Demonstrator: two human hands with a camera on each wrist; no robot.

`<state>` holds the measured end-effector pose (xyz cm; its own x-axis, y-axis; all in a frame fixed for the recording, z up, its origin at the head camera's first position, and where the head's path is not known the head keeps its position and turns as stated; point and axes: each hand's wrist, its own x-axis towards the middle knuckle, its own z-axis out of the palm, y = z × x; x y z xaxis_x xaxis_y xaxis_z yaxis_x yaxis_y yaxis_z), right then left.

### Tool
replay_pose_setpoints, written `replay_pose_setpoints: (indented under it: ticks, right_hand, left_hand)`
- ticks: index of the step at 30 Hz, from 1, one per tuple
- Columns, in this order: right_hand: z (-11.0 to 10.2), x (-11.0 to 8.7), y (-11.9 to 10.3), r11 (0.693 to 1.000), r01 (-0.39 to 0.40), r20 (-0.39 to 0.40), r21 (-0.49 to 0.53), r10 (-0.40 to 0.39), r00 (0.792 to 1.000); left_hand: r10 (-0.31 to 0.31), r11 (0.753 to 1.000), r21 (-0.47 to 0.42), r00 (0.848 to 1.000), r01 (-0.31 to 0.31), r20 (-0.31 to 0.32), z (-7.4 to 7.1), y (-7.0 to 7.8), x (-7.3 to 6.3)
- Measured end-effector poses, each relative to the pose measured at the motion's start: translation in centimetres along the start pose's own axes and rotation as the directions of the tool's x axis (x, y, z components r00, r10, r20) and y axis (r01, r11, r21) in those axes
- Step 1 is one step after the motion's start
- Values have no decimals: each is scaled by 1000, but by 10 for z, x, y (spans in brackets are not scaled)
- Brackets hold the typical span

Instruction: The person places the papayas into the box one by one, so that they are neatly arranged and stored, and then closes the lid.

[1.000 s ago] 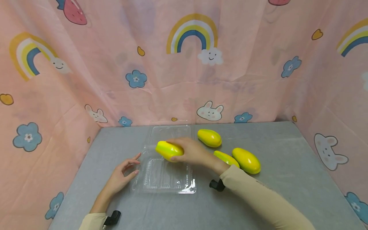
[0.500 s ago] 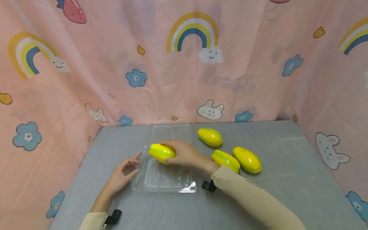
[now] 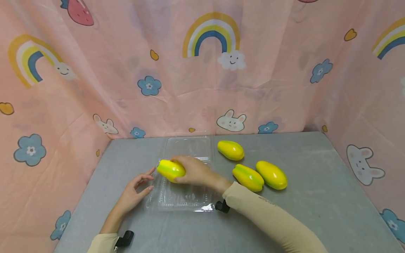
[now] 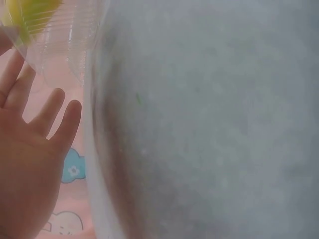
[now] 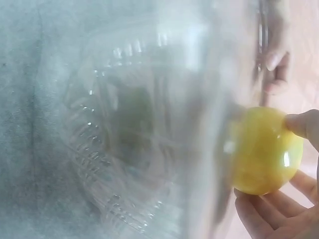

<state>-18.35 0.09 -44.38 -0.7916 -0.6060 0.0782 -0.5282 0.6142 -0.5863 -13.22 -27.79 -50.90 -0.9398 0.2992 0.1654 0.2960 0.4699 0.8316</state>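
Observation:
My right hand (image 3: 194, 171) grips a yellow-green papaya (image 3: 171, 170) by its right end, over the left part of a clear plastic clamshell box (image 3: 186, 201). In the right wrist view the thumb lies on one side of the papaya (image 5: 266, 149) and the fingers on the other. The left hand (image 3: 136, 191) is at the box's left edge, its fingers extended and spread, holding nothing; in the left wrist view its fingertips reach up to the clear ribbed plastic (image 4: 70, 30). The box's lid (image 3: 190, 146) lies folded back toward the rear.
To the right of the box, two papayas lie side by side, the nearer-left papaya (image 3: 248, 178) and the right papaya (image 3: 271, 175). Another papaya (image 3: 231, 150) lies farther back. A pink printed curtain (image 3: 202, 95) stands round the grey table (image 3: 310, 211).
The right hand has carried its papaya leftward and slightly nearer across the box, closer to the left fingertips. The left hand has stayed in place.

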Motion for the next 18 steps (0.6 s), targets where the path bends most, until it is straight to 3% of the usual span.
replay_pose_setpoints:
  ticks: [18]
  right_hand:
    - [20, -5, 6, 1000, 14, -68, -25, -16, 998]
  left_hand:
    - [9, 1000, -14, 1000, -9, 2, 1, 1, 0]
